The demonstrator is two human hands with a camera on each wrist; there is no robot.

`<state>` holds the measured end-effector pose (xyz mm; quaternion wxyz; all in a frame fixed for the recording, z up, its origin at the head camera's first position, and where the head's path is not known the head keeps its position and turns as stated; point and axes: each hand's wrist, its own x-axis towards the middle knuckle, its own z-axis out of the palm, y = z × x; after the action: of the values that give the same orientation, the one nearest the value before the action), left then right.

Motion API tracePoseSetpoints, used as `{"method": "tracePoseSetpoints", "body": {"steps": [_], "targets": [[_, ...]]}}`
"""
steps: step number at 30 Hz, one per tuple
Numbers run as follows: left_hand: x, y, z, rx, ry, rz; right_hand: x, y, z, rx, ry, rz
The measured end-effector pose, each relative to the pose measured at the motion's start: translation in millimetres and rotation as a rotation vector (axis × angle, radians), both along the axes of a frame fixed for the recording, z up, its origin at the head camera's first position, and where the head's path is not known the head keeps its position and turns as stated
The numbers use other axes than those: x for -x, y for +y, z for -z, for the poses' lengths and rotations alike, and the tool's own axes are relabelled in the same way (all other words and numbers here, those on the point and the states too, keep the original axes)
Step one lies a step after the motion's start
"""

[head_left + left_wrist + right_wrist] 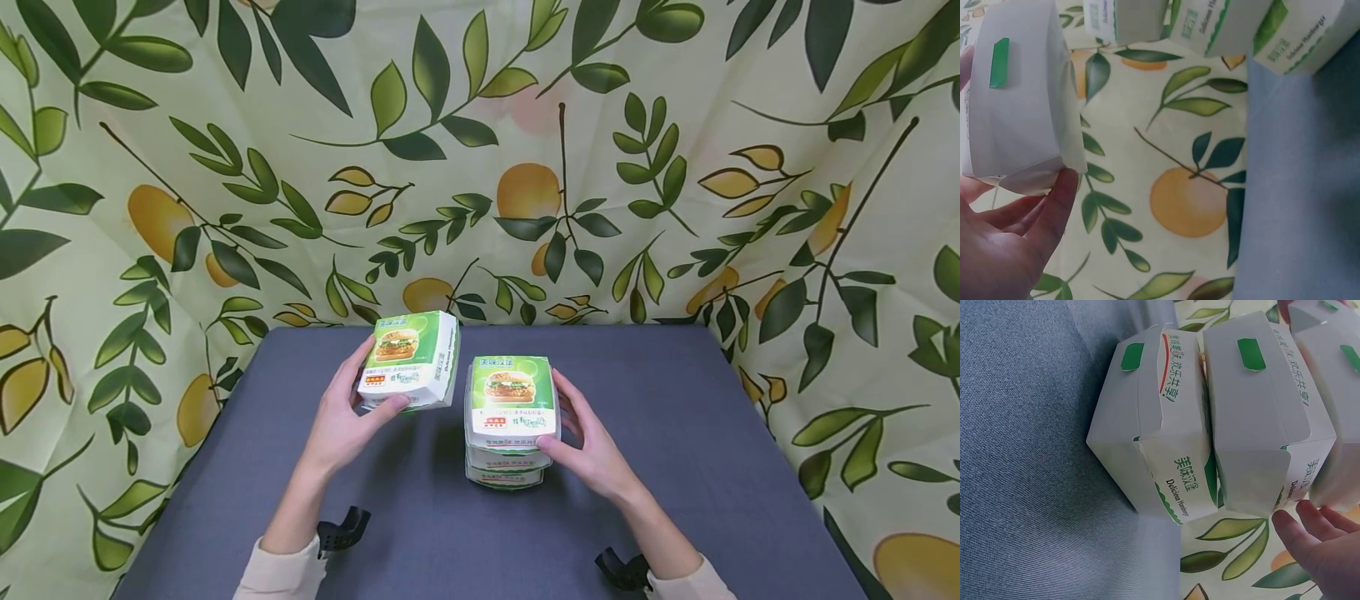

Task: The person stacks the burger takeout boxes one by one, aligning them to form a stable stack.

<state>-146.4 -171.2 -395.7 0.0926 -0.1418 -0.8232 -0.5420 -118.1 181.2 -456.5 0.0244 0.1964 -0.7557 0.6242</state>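
My left hand (341, 429) holds a white and green hamburger box (405, 362) above the table, tilted, thumb at the near edge and fingers along its left side. In the left wrist view that box (1019, 94) shows its plain white side with a green tab. To the right stands a stack of three like boxes. My right hand (592, 448) grips the top box (513, 396) at its right side, thumb on the near corner. The middle box (1260, 412) and bottom box (1160, 425) lie under it, seen sideways in the right wrist view.
A dark blue-grey cloth (637, 358) covers the table under the stack. Behind and beside it hangs a light curtain (480, 233) printed with leaves and fruit. Black straps (345, 529) show near both wrists.
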Motion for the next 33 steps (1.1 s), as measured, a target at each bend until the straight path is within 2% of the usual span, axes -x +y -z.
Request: {"method": "tracePoseSetpoints", "body": {"steps": [11, 33], "targets": [[-1.9, 17.5, -9.1, -0.016, 0.028, 0.029, 0.8, -0.3, 0.8, 0.004, 0.008, -0.005], [-0.5, 51.2, -22.3, 0.080, 0.061, 0.033, -0.3, -2.5, -2.2, -0.003, -0.004, 0.009]]}}
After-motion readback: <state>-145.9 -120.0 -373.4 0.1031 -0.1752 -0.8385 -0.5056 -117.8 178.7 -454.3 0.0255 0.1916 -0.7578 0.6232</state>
